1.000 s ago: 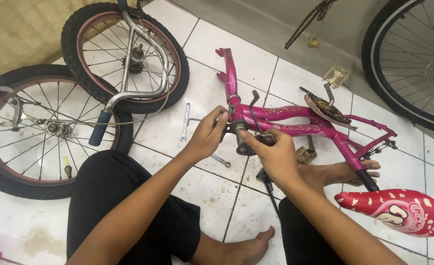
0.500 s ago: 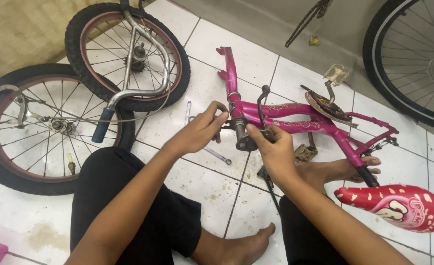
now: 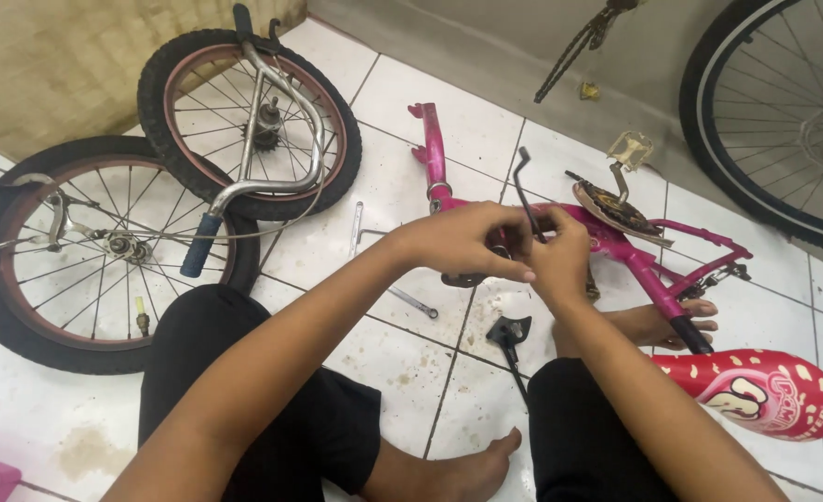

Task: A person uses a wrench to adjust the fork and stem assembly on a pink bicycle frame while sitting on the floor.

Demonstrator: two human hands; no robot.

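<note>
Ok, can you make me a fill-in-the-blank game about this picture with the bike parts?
1. The bike frame that both hands touch is coloured ____.
2. The number of loose wheels lying at the left is ____.
3. The handlebar with the blue grip rests on top of a ____.
4. The left hand and right hand meet over the white ____ floor.

Missing words: pink; two; wheel; tiled

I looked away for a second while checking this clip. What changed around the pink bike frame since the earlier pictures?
Both hands came closer together at the frame's front joint: the left hand and right hand now meet around the thin black lever, which stands more upright than before. The pink frame, the two loose wheels, the handlebar and the red-and-white saddle lie as they did.
</note>
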